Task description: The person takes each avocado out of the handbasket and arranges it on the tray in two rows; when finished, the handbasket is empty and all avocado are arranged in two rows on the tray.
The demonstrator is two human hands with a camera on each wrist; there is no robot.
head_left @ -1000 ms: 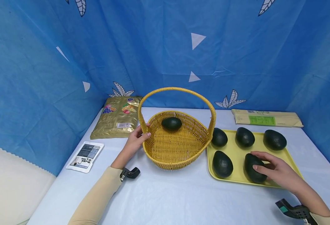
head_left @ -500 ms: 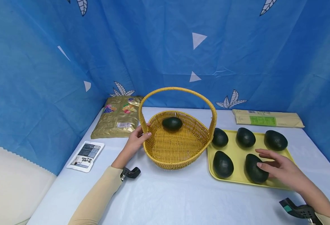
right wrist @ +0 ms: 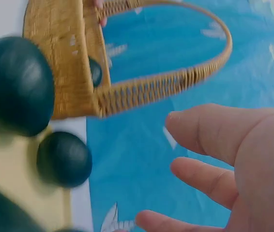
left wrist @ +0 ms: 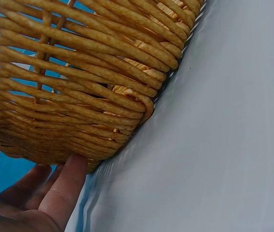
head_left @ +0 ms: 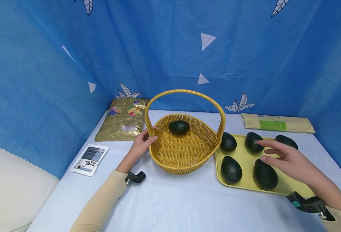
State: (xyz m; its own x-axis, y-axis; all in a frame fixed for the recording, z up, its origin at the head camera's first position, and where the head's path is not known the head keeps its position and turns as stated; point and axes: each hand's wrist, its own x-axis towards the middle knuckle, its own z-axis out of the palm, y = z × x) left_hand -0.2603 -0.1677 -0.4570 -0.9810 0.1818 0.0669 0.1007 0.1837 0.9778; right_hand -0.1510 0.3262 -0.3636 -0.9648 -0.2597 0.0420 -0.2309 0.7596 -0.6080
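Observation:
My left hand (head_left: 140, 145) grips the left rim of a yellow wicker basket (head_left: 185, 153) beside the foot of its arched handle. In the left wrist view its fingertips (left wrist: 71, 174) are against the woven wall. One dark green avocado (head_left: 179, 127) lies at the back of the basket. My right hand (head_left: 292, 161) hovers over a yellow tray (head_left: 247, 161), fingers spread and holding nothing. Below its thumb lies the front avocado (head_left: 265, 177); its forefinger overlaps a back avocado (head_left: 252, 143) in the head view. Another back avocado (head_left: 285, 140) is partly hidden behind the hand.
Left of the basket lie a gold foil bag (head_left: 124, 120) and a white packet (head_left: 89, 160). A long beige packet (head_left: 277, 123) rests behind the tray. On the tray's left side are two more avocados, one (head_left: 231, 170) in front. Blue curtain (head_left: 170, 48) encloses the table.
My right hand first rests on the front right avocado, then lifts off it and moves up toward the tray's back row. The left hand stays on the basket rim.

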